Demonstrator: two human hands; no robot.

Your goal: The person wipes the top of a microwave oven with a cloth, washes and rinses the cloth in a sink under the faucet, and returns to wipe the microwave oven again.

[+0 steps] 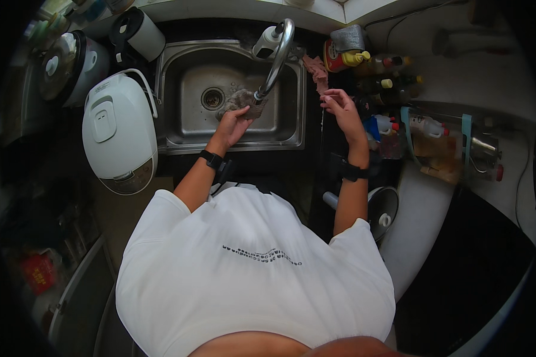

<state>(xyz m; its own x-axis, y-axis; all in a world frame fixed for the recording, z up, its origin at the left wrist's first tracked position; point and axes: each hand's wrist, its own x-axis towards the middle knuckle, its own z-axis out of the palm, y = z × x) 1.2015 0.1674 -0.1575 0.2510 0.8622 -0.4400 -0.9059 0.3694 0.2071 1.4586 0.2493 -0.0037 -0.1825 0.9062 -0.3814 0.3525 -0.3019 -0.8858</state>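
Observation:
My left hand [235, 126] is over the stainless steel sink [192, 122], its thumb and fingers closed on a wet grey-brown cloth [243, 99]. The cloth lies beneath the spout of the chrome faucet [278, 67] and beside the drain [213, 98]. Right of the sink, my right hand [339, 105] is raised over the dark counter, fingertips at the lower end of a crumpled pink cloth [317, 73]. Whether those fingers grip the pink cloth is unclear. A white bottle [267, 43] stands behind the faucet.
To the sink's left are a white rice cooker [120, 134], an electric kettle [145, 35] and a lidded pot [71, 67]. Several bottles, including a red one with a yellow cap [337, 58], crowd the right side. A glass lid [382, 209] lies by my right arm.

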